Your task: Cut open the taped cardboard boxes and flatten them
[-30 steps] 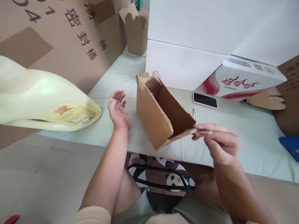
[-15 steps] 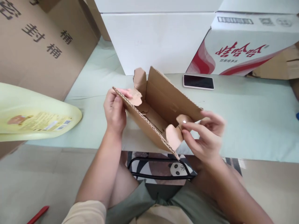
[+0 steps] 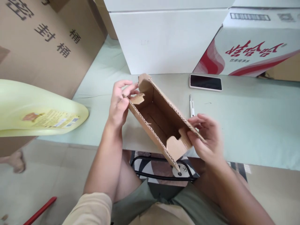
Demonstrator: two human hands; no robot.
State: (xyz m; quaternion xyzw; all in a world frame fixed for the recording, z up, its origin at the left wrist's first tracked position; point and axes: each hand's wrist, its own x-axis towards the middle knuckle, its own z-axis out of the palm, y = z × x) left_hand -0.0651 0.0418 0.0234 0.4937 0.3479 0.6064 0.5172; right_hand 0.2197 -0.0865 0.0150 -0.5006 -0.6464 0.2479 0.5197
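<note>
A small brown cardboard box point(image 3: 150, 125) is held at a slant over the front edge of the table, its open top facing me. Short flaps with ragged edges stick up at its two ends. My left hand point(image 3: 120, 101) grips the near wall's left corner, thumb outside and fingers by the end flap. At the other end, my right hand point(image 3: 206, 134) pinches the far wall's right corner between thumb and fingers. Just beyond that hand lies a slim white cutter or pen-like tool point(image 3: 192, 107) on the cloth.
A phone point(image 3: 205, 82) lies before large white cartons point(image 3: 164, 43). A big brown carton point(image 3: 53, 43) and a pale yellow bottle-like container point(image 3: 42, 109) stand at the left. A red strip point(image 3: 41, 211) and another person's foot point(image 3: 17, 162) show on the floor.
The box's far wall has come nearer the near wall. My right hand has shifted from the end flaps to the far wall's corner. The white tool has come into sight.
</note>
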